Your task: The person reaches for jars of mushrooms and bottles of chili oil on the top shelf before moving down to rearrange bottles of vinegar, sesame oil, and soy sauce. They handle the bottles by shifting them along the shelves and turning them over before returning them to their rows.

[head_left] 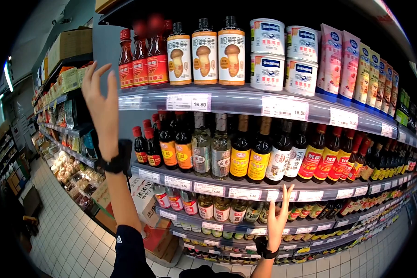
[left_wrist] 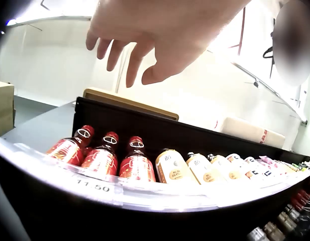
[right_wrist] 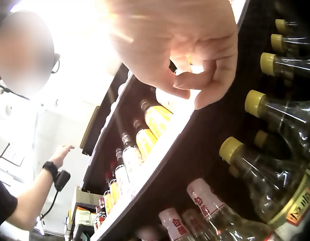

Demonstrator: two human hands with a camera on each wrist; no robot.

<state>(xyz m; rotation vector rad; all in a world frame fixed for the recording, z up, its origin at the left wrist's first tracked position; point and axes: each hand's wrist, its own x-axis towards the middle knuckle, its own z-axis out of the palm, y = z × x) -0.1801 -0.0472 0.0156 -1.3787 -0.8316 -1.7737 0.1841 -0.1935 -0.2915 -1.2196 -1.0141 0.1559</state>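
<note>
My left hand (head_left: 98,99) is raised at the left end of the top shelf, fingers apart and holding nothing. Red-labelled bottles (head_left: 156,60) with red caps stand just right of it. In the left wrist view the left hand (left_wrist: 155,35) hangs above that row, fingers pointing down. Lower down, my right hand (head_left: 277,222) is in front of the middle shelf's front edge, also empty. Up close in the right wrist view, the right hand (right_wrist: 185,50) has loosely bent fingers, near yellow-capped bottles (right_wrist: 268,175). White bottles with a mushroom picture (head_left: 205,55) stand right of the red ones.
White cans (head_left: 267,72) are stacked two high, with pink packs (head_left: 331,60) further right. Dark sauce bottles (head_left: 240,155) line the shelf below. Price tags (head_left: 188,102) run along the shelf edges. Cardboard boxes (head_left: 160,241) sit low by the shelf end, beside a tiled aisle (head_left: 69,217).
</note>
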